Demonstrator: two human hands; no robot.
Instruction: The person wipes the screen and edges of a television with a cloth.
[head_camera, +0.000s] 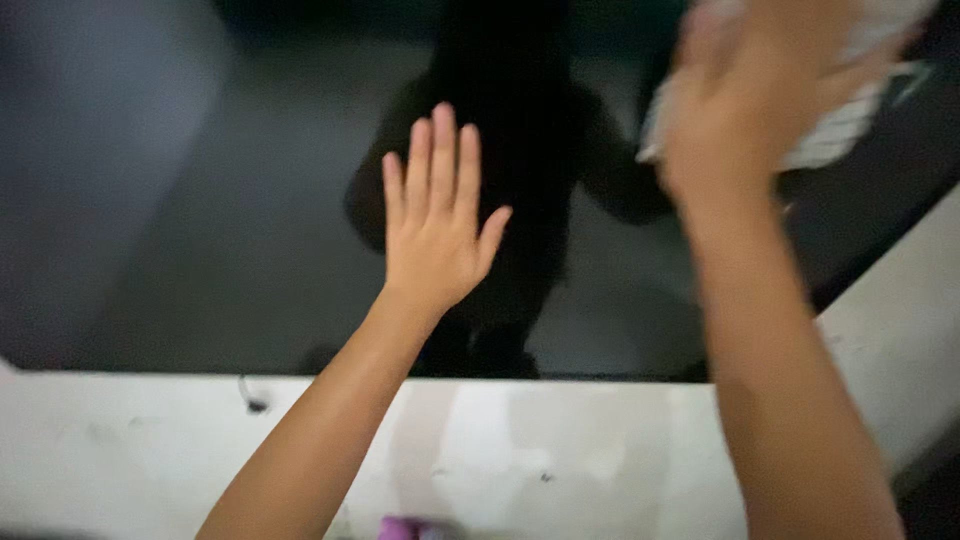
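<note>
Head view shows you wiping: the white ribbed cloth (850, 95) sits far right, pressed against the dark glossy panel (200, 220) under your right hand (760, 110). That hand lies spread over the cloth, blurred by motion, so you cannot tell whether the fingers pinch the fabric or only press it flat. Your left hand (435, 215) is open, fingers together and straight, palm laid on the panel near its middle, holding nothing; it looks like a brace.

By my reading, you are in the middle of the wiping step, working the far right part of the panel. The next stroke calls for even pressure through the right palm, the cloth kept flat beneath it so it does not bunch, and the left hand steady or lifted clear of the surface it would otherwise smear.

Around this, a dark reflection of a figure shows in the panel between your hands. A white ledge (560, 450) runs along the near edge and up the right side, with small marks on it. A small purple object (405, 528), too cropped to identify, sits at the near edge of view.
</note>
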